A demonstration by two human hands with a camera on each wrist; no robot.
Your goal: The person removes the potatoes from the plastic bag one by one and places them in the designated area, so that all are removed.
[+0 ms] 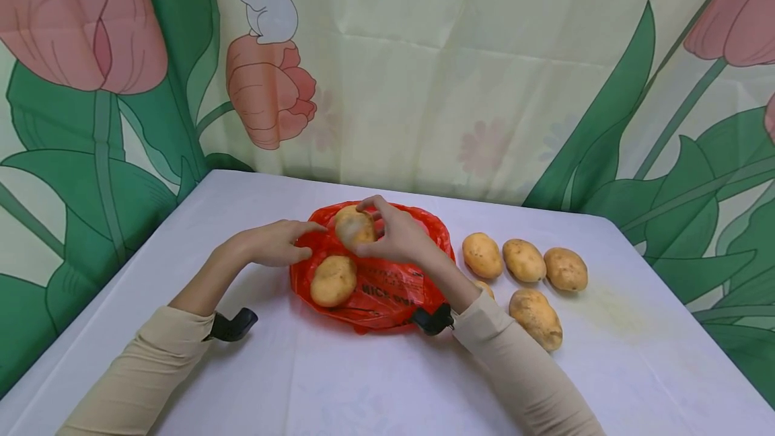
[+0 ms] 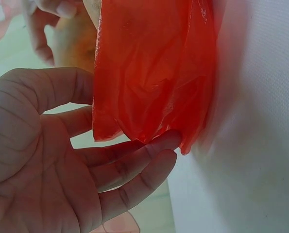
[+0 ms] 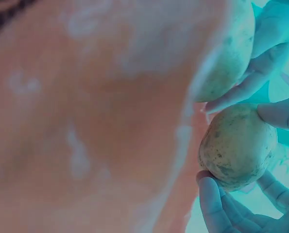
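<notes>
My right hand (image 1: 396,231) holds a potato (image 3: 239,148) above the opening of a red plastic bag (image 1: 387,291), with thumb and fingers round its sides. At the bag's left rim, my left hand (image 2: 61,145) has its fingers about the edge. Some of those fingertips lie against the outside of the film, while others pass behind it, partly hidden. Another potato (image 1: 334,281) rests in the front left of the bag. Dark printed letters show on the red film near it.
Several loose potatoes (image 1: 524,261) lie right of the bag, one partly hidden behind my right forearm. A white cloth covers the table (image 1: 327,382). Behind it hangs a curtain (image 1: 424,86) printed with tulips and a rabbit. A black wrist camera (image 1: 233,325) sits at each wrist.
</notes>
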